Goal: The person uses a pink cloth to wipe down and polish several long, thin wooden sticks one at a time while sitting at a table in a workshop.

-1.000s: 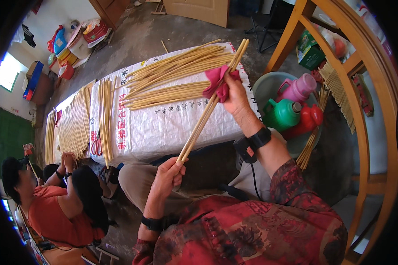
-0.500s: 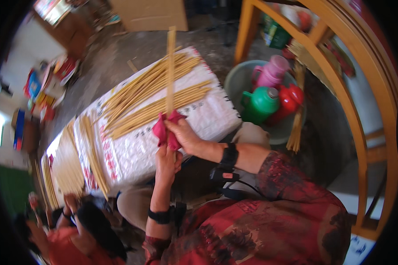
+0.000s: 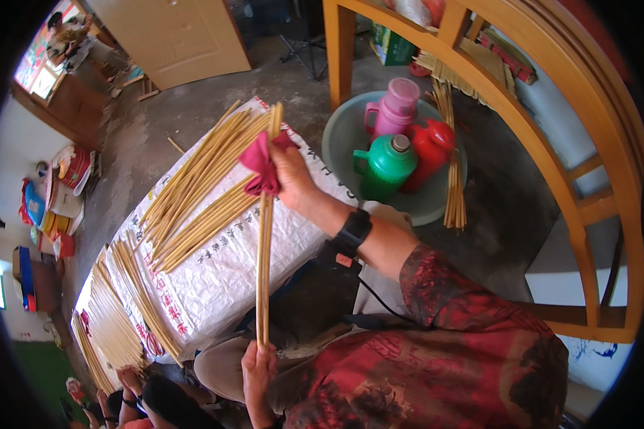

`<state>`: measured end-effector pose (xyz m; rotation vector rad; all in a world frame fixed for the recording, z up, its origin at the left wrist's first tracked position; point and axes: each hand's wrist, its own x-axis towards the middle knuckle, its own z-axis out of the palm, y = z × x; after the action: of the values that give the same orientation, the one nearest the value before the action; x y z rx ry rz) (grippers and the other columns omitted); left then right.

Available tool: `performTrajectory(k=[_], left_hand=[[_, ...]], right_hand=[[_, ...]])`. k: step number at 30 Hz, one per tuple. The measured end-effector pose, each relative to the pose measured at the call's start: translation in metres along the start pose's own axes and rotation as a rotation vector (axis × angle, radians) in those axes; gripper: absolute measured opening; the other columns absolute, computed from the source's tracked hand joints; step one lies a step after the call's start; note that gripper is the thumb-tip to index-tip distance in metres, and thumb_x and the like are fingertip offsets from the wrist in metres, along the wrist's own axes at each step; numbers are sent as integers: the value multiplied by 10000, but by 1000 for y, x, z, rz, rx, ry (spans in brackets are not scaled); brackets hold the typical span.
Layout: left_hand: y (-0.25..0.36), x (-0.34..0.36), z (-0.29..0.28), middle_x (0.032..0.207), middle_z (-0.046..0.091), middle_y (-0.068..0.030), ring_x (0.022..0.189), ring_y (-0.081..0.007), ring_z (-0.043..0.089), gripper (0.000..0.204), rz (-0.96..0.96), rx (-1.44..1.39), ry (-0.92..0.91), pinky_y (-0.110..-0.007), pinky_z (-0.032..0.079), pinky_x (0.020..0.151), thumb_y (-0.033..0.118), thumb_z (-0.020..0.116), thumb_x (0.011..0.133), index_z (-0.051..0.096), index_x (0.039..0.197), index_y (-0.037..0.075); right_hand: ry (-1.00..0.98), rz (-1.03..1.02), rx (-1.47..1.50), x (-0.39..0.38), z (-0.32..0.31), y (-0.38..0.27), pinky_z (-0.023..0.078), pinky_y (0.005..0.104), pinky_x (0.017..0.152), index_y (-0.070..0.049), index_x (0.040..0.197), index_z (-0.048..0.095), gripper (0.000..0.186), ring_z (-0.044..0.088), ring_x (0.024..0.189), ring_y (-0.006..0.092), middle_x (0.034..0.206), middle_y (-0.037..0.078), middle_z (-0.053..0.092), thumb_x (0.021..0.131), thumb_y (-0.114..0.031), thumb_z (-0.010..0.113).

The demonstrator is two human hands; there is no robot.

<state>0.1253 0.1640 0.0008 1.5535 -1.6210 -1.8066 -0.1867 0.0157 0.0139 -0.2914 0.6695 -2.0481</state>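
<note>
A small bunch of long tan sticks (image 3: 263, 264) stands out before me, tilted slightly. At its lower end, close to my lap, my left hand (image 3: 257, 365) is closed round the sticks. Near the upper end, my right hand (image 3: 293, 175) grips a magenta cloth (image 3: 261, 163) that is wrapped about the same bunch; the stick tips show beyond it. Under and behind lies a white woven sack surface (image 3: 225, 275) bearing loose piles of similar sticks (image 3: 200, 168). Part of the right-hand fingers is hidden by the cloth.
To the right, a grey-green basin (image 3: 336, 154) holds pink, green and red thermos flasks (image 3: 390, 168). A curved wooden frame (image 3: 529, 107) rises beside it, with a stick bundle (image 3: 452, 171) leaning nearby. At lower left, another person's hands (image 3: 130, 379) are by more sticks (image 3: 111, 322).
My right hand and the cloth have moved up along the sticks, away from me. My left hand has come down toward my lap, so the hands are far apart. The view has shifted too.
</note>
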Motion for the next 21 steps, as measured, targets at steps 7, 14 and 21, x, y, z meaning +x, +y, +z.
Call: performTrajectory(k=[7, 14, 21], left_hand=[[-11, -57, -26, 484, 336, 25, 376, -41, 287, 234, -89, -288, -17, -176, 251, 341, 225, 389, 882, 473, 793, 25], [14, -71, -30, 570, 389, 70, 484, -23, 347, 200, -74, -288, 139, -145, 253, 415, 244, 439, 848, 494, 806, 56], [56, 15, -9, 486, 321, 26, 362, -41, 277, 228, 168, -373, 127, -184, 250, 324, 237, 398, 875, 468, 811, 29]], right_hand=[[-7, -31, 143, 26, -21, -17, 514, 336, 566, -76, 899, 530, 240, 588, 701, 165, 821, 58, 585, 805, -296, 543], [-163, 128, 259, 26, -23, -25, 400, 366, 842, -65, 1047, 482, 374, 508, 957, 192, 1034, 61, 544, 842, -375, 445], [-342, 400, 263, -20, 9, -9, 324, 375, 940, -40, 1205, 359, 509, 414, 1107, 219, 1200, 92, 437, 862, -417, 355]])
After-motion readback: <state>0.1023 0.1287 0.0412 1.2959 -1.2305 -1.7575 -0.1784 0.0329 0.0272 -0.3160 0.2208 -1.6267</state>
